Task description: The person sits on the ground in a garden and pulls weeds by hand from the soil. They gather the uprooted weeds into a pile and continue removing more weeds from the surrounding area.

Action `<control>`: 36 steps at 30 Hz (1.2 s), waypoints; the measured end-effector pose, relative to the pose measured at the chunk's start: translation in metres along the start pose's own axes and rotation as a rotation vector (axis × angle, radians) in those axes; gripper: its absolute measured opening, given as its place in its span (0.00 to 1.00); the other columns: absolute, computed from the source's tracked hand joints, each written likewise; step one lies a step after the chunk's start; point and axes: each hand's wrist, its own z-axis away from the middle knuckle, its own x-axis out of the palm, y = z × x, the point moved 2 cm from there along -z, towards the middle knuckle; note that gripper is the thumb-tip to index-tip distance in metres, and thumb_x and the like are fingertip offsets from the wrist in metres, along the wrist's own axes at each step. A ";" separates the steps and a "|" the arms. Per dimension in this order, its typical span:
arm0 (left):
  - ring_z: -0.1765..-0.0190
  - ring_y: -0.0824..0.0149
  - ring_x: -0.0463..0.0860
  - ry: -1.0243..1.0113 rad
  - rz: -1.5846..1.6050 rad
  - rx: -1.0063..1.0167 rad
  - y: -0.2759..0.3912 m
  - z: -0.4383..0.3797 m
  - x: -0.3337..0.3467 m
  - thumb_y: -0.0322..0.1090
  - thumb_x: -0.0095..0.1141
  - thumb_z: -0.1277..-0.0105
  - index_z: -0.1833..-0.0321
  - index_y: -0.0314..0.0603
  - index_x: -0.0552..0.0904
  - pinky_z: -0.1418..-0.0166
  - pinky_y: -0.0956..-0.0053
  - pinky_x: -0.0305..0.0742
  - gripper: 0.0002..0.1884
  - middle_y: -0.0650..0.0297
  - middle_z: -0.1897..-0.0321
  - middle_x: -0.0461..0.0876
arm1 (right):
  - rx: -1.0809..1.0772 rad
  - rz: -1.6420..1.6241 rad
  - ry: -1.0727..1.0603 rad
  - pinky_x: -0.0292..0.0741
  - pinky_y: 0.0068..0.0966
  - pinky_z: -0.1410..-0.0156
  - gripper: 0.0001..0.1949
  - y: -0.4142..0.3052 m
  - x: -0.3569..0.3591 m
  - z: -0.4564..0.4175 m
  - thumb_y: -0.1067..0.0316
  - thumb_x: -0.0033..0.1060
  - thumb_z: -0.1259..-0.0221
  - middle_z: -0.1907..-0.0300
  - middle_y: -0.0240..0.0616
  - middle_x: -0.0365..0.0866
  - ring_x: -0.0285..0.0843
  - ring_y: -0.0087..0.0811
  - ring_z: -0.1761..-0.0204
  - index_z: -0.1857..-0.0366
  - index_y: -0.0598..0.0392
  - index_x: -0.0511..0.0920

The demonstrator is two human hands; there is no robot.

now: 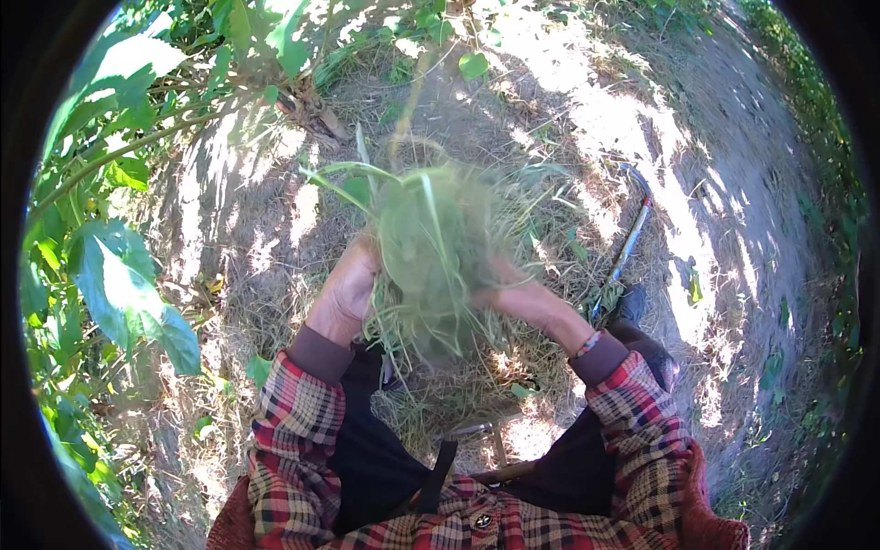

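A blurred bundle of green grass and leafy stems (430, 254) is held up between my two hands, above the ground. My left hand (349, 287) grips its left side, the fingers partly hidden behind the leaves. On the right side, my right hand (519, 294) holds the bundle too, its fingers blurred and partly covered by grass. Long blades stick out at the top left and hang down below. Beneath, between my knees, lies dry cut grass (412, 416).
To the right lies a curved tool with a blue shaft (631, 237), beside my shoe (631, 304). Large-leaved branches (130, 295) crowd the left side. A woody stump (309, 110) stands at the upper left. Near my lap is a wooden handle (505, 473).
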 end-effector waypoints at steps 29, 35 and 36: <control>0.47 0.62 0.74 0.232 -0.693 -0.030 -0.038 -0.046 0.038 0.18 0.49 0.40 0.38 0.38 0.64 0.42 0.68 0.69 0.25 0.58 0.48 0.72 | -0.079 0.003 0.280 0.71 0.34 0.41 0.36 -0.045 -0.039 0.031 0.57 0.65 0.49 0.43 0.49 0.69 0.73 0.41 0.46 0.38 0.62 0.60; 0.51 0.63 0.76 0.063 -0.698 -0.040 -0.058 -0.051 0.048 0.19 0.54 0.43 0.42 0.33 0.68 0.47 0.70 0.72 0.24 0.56 0.51 0.74 | -0.069 0.060 0.591 0.72 0.33 0.52 0.21 -0.001 -0.059 0.030 0.62 0.65 0.52 0.54 0.46 0.78 0.78 0.39 0.58 0.53 0.59 0.76; 0.52 0.64 0.76 0.074 -0.718 -0.040 -0.058 -0.053 0.048 0.19 0.54 0.44 0.42 0.33 0.68 0.49 0.70 0.73 0.24 0.57 0.52 0.75 | -0.103 0.038 0.660 0.71 0.33 0.51 0.21 0.001 -0.060 0.033 0.63 0.64 0.52 0.54 0.47 0.78 0.77 0.40 0.57 0.53 0.59 0.76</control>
